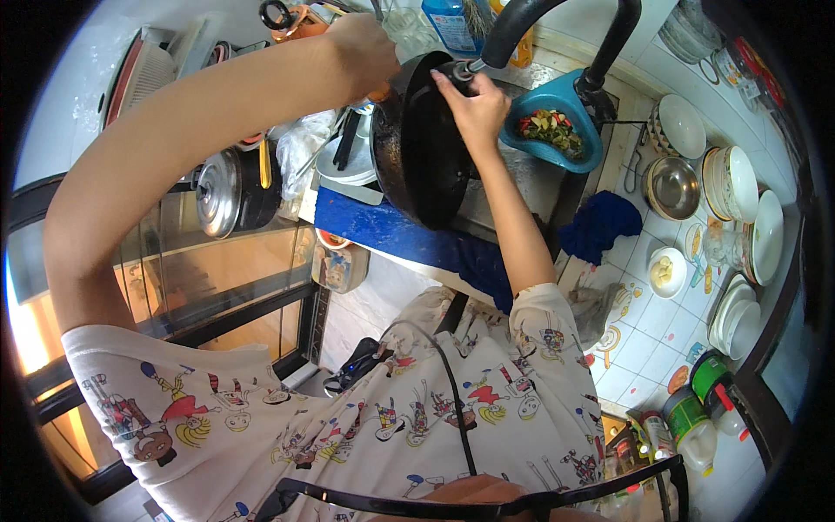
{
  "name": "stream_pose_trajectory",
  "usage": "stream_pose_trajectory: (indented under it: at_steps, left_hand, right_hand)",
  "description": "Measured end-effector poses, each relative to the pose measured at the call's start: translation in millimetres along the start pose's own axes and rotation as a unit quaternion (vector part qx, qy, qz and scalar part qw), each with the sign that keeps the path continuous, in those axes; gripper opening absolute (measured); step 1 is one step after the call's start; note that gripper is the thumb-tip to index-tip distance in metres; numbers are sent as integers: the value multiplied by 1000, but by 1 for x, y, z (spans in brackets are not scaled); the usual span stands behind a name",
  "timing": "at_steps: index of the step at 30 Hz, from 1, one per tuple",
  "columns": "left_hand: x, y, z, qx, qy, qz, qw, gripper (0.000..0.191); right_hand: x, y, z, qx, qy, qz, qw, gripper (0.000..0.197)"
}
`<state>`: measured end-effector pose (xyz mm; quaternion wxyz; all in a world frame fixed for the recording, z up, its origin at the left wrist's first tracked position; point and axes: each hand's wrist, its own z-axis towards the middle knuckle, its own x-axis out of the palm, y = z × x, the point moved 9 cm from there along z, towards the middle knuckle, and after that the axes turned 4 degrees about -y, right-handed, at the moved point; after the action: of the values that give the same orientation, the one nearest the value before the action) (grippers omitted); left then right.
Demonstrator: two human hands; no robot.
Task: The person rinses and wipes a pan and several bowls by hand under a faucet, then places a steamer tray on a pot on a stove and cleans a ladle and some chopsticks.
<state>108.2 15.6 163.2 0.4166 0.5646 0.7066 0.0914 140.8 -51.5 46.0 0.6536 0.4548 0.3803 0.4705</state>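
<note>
A dark wok [424, 150] is tipped on its side over the metal sink [515, 189], its hollow turned to the right. My left hand [365, 55] is closed in a fist at the wok's upper left, around its handle; a bit of orange-brown handle [378, 95] shows below the wrist. The fingers are mostly hidden. At the wok's upper right, my right hand [481, 107] grips the black spray head [456, 70] of the faucet [522, 29], thumb on top. Beside it, a blue strainer basket [590, 140] holds food scraps [551, 132]. I cannot tell whether water runs.
A blue cloth [391, 218] covers the sink's front edge; another blue cloth [600, 225] lies right. Stacked bowls [730, 183], a steel bowl [672, 187] and a small bowl of peeled cloves [667, 273] stand on the tiled counter. A lidded pot [225, 192] and plates [346, 166] are left.
</note>
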Motion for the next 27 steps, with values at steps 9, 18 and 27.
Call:
stream_pose_trajectory:
  at_steps: [9, 18, 27]
  left_hand:
    - [13, 13, -10, -54, 33, 27, 998, 10]
    - [20, 6, -3, -23, 114, 22, 993, 16]
    - [54, -23, 9, 30, -2, 71, 997, 10]
  right_hand:
    - [-24, 14, -30, 18, 140, -84, 986, 32]
    - [7, 22, -21, 183, 124, 123, 967, 15]
    - [9, 5, -20, 192, 55, 215, 956, 28]
